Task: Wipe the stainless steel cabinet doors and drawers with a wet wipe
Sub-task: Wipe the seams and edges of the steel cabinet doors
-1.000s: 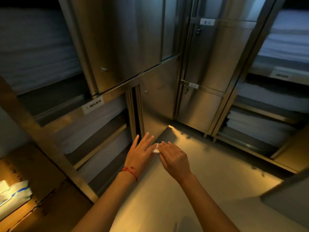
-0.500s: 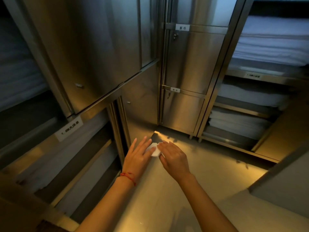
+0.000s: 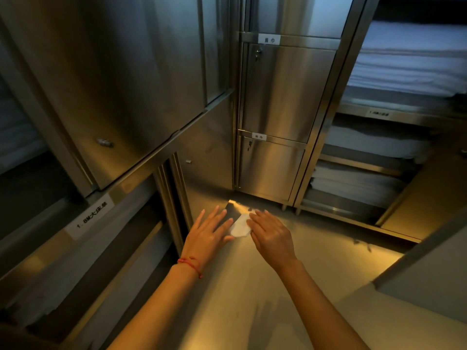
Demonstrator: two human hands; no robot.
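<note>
A small white wet wipe (image 3: 239, 225) is stretched between my two hands, low in front of me above the floor. My left hand (image 3: 208, 236), with a red string bracelet at the wrist, has its fingers spread and its thumb side on the wipe's left edge. My right hand (image 3: 271, 236) grips the wipe's right edge, fingers pointing forward. Stainless steel cabinet doors stand ahead: a large upper door (image 3: 121, 79) on the left, a tall middle door (image 3: 285, 89) and a lower door (image 3: 269, 168) straight ahead, each with a small lock and a white label.
Open shelves with folded white linen (image 3: 406, 59) fill the right side. More linen shelves sit low on the left behind a labelled rail (image 3: 88, 219). A narrow dark gap (image 3: 174, 193) opens beside the left cabinet post. A grey block edge (image 3: 424, 271) juts in at the lower right.
The view has swung right and upward, bringing the middle cabinet doors closer to centre. Both hands stay together low down, and more of the white wipe shows between them.
</note>
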